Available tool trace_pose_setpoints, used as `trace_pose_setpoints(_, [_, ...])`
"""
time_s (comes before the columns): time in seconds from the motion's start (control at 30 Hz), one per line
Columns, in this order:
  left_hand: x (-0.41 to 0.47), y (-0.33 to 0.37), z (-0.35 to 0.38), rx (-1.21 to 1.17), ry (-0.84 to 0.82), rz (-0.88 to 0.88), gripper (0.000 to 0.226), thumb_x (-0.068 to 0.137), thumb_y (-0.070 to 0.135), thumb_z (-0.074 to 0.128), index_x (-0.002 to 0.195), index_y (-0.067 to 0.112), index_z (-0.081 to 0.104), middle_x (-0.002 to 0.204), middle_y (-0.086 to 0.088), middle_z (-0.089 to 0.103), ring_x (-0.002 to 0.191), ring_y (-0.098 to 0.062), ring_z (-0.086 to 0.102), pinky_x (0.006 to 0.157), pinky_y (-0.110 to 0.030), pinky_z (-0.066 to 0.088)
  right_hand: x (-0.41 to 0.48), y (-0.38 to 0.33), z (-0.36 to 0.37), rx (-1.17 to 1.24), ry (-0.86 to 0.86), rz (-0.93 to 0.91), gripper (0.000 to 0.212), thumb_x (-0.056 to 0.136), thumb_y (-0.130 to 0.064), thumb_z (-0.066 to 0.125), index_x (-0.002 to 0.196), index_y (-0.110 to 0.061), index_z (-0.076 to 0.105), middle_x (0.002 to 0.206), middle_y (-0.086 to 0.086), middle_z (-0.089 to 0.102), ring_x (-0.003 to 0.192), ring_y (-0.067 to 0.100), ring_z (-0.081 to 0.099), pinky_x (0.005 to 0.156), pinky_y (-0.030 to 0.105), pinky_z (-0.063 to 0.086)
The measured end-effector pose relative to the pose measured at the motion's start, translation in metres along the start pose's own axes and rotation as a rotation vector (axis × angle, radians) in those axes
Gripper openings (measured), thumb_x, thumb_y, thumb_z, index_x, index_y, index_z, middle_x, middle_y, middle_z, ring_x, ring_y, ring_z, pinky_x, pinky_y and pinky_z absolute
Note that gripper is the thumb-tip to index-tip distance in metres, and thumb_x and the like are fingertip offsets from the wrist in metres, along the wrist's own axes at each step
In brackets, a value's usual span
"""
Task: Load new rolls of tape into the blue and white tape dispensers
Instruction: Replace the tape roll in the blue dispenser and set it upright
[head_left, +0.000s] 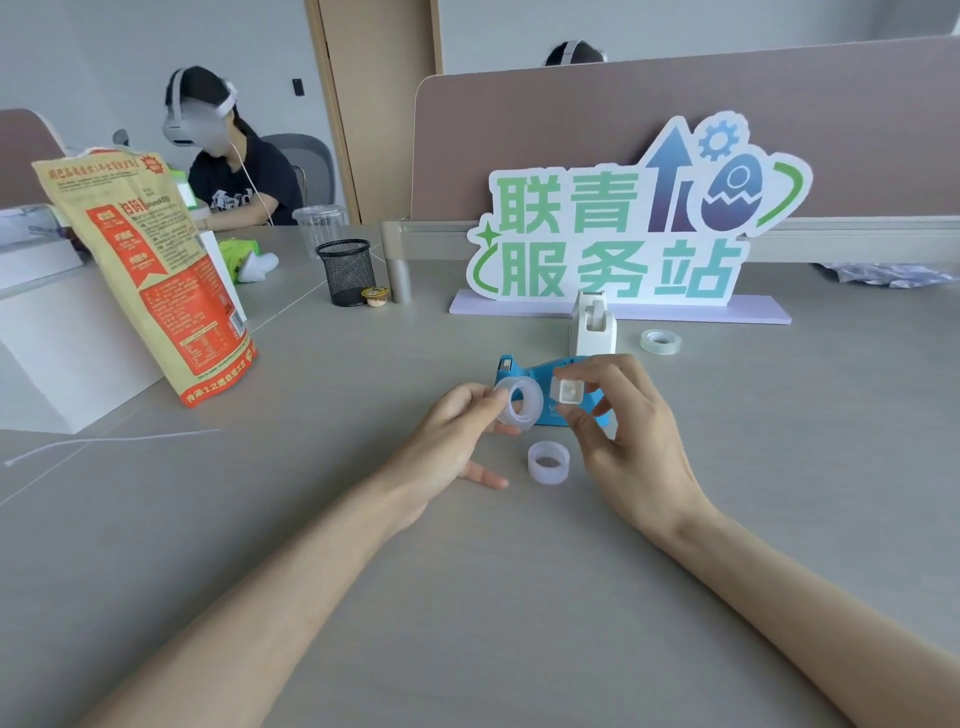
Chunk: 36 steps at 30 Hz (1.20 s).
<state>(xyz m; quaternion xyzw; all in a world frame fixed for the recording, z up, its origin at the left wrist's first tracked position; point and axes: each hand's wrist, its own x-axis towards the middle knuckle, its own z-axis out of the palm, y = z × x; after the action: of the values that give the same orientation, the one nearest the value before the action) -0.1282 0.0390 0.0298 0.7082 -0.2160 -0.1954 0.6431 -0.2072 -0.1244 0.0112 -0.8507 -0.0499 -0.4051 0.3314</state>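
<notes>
Grey table (467, 597): wide and bare in the near half, so both forearms have free room to work. Clutter sits at the margins — a printed snack bag (156, 270) leaning at far left, a black mesh pen cup (345, 270) beyond it, and a large cut-out sign (623, 218) on a pale base across the far centre. The sign's base closes off the far side just behind the dispensers; nothing crowds the near or right side.

White dispenser (593, 325): stands upright just in front of the sign base, apparently unloaded; its interior is too small to read. Judged not yet started.

Blue dispenser (524, 382): on the table directly behind the hands, partly hidden by them. No roll visible in it, so loading looks unfinished.

Left hand (457, 431): fingers closed on a clear tape roll (519, 405), held on edge above the table, hole facing the right hand.

Right hand (623, 431): fingertips pinched on a small white hub (569, 391), level with the roll and just beside it — the two are near, not yet joined. Judged step: seating the hub in the roll's core before it drops into the blue dispenser.

Second roll (548, 462): lies flat on the table between the hands, near side. Third roll (661, 341): flat, right of the white dispenser, well apart from the hands.
</notes>
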Motion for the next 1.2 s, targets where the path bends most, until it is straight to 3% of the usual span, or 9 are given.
trace_pose_setpoints(0.13, [0.004,-0.004,0.002,-0.055,-0.019,0.040,0.034,0.099,0.028,0.049,0.118,0.000,0.055,0.123,-0.012,0.061,0.119,-0.015,0.056,0.072,-0.034,0.059,-0.001,-0.008,0.002,0.049,-0.042,0.015,0.037,0.091,0.000,0.060,0.120,-0.023,0.062,0.107,0.000,0.055,0.092,-0.002,0.051,0.080,0.007,0.039])
trace_pose_setpoints(0.27, [0.003,-0.003,0.002,-0.110,-0.063,0.093,0.020,0.098,0.019,0.050,0.112,0.006,0.058,0.096,0.005,0.067,0.096,-0.002,0.062,0.081,-0.029,0.056,0.000,-0.015,0.000,0.087,-0.018,0.136,0.016,0.087,-0.013,0.069,0.100,-0.023,0.067,0.090,-0.016,0.059,0.085,-0.008,0.053,0.073,0.003,0.036])
trace_pose_setpoints(0.5, [0.003,-0.005,0.001,-0.034,-0.087,0.152,0.011,0.097,0.014,0.053,0.106,0.009,0.056,0.101,0.005,0.070,0.097,-0.002,0.064,0.085,-0.030,0.051,-0.001,-0.013,0.000,0.100,0.028,0.187,0.017,0.081,-0.020,0.077,0.097,-0.018,0.072,0.086,-0.025,0.062,0.076,-0.009,0.056,0.071,0.004,0.039])
trace_pose_setpoints(0.63, [0.003,-0.005,0.002,-0.035,-0.099,0.168,0.004,0.097,0.012,0.054,0.100,0.014,0.055,0.097,0.009,0.071,0.095,-0.001,0.064,0.086,-0.030,0.050,0.000,-0.008,0.001,0.119,0.022,0.153,0.017,0.079,-0.016,0.078,0.096,-0.014,0.075,0.089,-0.017,0.064,0.075,-0.001,0.057,0.071,0.007,0.041])
trace_pose_setpoints(0.83, [0.001,-0.004,0.002,-0.010,-0.109,0.164,0.005,0.096,0.013,0.054,0.100,0.016,0.056,0.096,0.011,0.071,0.090,0.003,0.062,0.083,-0.026,0.048,0.000,-0.007,0.001,0.164,0.044,0.099,0.018,0.075,-0.010,0.080,0.092,-0.011,0.074,0.094,0.001,0.067,0.078,-0.004,0.057,0.071,0.006,0.042])
trace_pose_setpoints(1.0, [0.000,-0.004,0.003,-0.009,-0.123,0.163,0.004,0.096,0.015,0.056,0.097,0.018,0.057,0.094,0.014,0.073,0.090,0.001,0.062,0.084,-0.028,0.047,0.001,-0.006,0.002,0.172,0.061,0.093,0.021,0.072,-0.008,0.083,0.091,-0.013,0.073,0.088,0.000,0.065,0.076,0.013,0.061,0.072,0.021,0.053])
trace_pose_setpoints(1.13, [0.001,-0.005,0.002,-0.007,-0.123,0.178,0.005,0.095,0.014,0.057,0.100,0.013,0.057,0.098,0.012,0.073,0.094,-0.001,0.062,0.090,-0.032,0.048,0.001,-0.007,0.001,0.215,0.047,0.163,0.022,0.073,-0.008,0.082,0.089,-0.016,0.070,0.088,0.000,0.069,0.076,0.012,0.065,0.073,0.021,0.054])
trace_pose_setpoints(1.2, [0.003,-0.006,0.002,0.029,-0.111,0.226,0.008,0.094,0.010,0.057,0.100,0.005,0.054,0.109,0.008,0.072,0.105,0.000,0.060,0.093,-0.026,0.047,0.001,-0.008,0.001,0.218,0.026,0.187,0.020,0.075,-0.006,0.080,0.089,-0.018,0.071,0.090,-0.002,0.072,0.078,0.011,0.068,0.076,0.021,0.055])
